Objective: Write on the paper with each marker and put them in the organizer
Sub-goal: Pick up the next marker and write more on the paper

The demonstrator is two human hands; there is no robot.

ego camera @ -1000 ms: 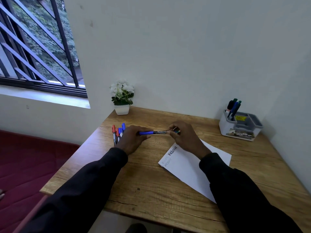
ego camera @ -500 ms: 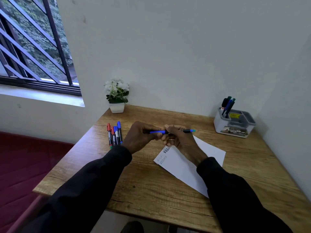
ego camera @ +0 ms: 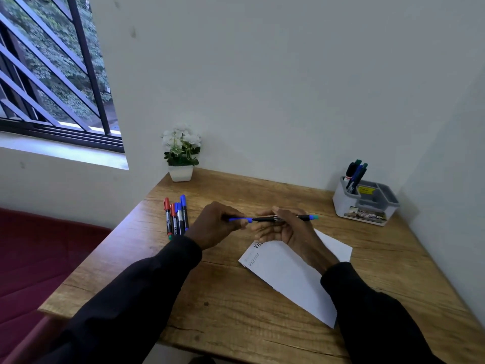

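Marker (ego camera: 263, 219) held level, just above far corner of paper (ego camera: 288, 274) | left grip (ego camera: 217, 224) pinches its blue cap end | right grip (ego camera: 284, 229) curls round the black barrel | more barrel shows than half a second ago

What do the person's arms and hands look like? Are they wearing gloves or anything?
No gloves. Both arms are covered by long, plain black sleeves: the left sleeve and the right sleeve reach down to the wrists. The left hand and the right hand are bare. No watch or bracelet shows.
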